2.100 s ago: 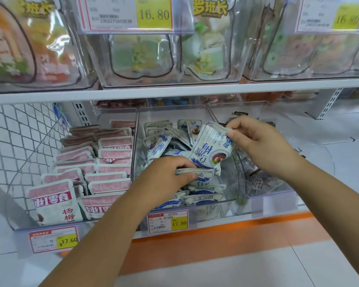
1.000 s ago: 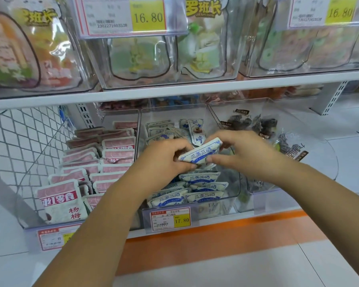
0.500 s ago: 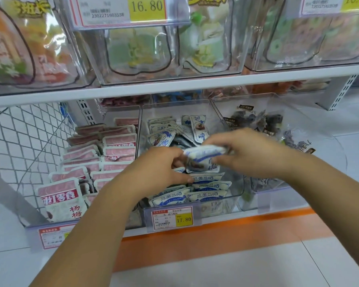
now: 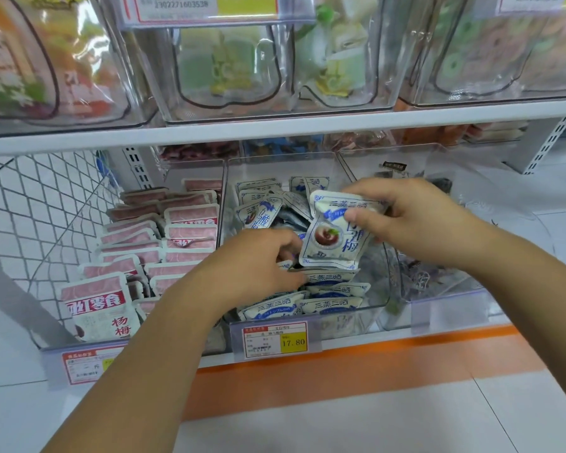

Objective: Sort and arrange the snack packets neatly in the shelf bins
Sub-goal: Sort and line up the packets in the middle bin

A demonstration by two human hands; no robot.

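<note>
A clear middle bin (image 4: pixel 378 299) on the lower shelf holds blue-and-white snack packets (image 4: pixel 332 305), several lined up upright at its front and others loose at the back. My right hand (image 4: pixel 415 220) pinches one blue-and-white packet (image 4: pixel 330 237) by its top edge, upright with its face toward me, above the row. My left hand (image 4: pixel 258 259) reaches into the bin just left of that packet, fingers curled down onto the row; I cannot tell whether it grips a packet.
The left bin (image 4: pixel 79 358) holds rows of pink-and-white packets (image 4: pixel 95 305). The right bin (image 4: pixel 445 315) holds dark packets. Price tags (image 4: pixel 275 340) hang on the bin fronts. A wire mesh side panel (image 4: pixel 40 210) stands left. Clear bins (image 4: pixel 229 70) fill the upper shelf. An orange strip (image 4: pixel 356 364) runs below.
The packet, held flat and edge-on between both hands before, now stands upright in my right hand. My left hand has let go and dropped onto the row.
</note>
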